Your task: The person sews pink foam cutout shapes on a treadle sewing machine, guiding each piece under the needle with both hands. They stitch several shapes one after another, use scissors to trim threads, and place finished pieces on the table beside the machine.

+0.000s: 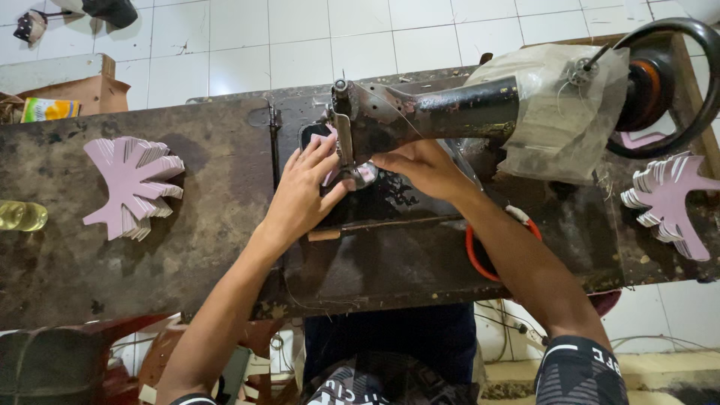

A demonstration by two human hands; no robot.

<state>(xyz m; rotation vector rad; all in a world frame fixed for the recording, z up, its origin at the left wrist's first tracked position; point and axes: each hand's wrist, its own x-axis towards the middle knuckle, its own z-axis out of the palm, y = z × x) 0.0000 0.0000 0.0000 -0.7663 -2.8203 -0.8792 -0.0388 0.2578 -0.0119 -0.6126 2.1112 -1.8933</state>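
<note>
Small green-and-yellow packet [49, 109] beside cardboard box [88, 91], far left.

Worn table [210, 247]: sewing machine [450, 112], pink stacks [131, 187]

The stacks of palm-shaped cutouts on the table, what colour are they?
Pale pink, both stacks; the head view shows them.

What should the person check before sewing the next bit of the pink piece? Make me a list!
1. Pink piece lies under the needle end of the sewing machine: ok.
2. Left hand presses flat on the piece: ok.
3. Right hand steadies the other side: ok.
4. Fingertips clear of the needle: cannot tell, the machine head hides it and the fingers are very close.
5. Stack of pink cut shapes within reach on the left of the table: ok.
6. Second pink stack sits right at the table's right end: ok.
</note>
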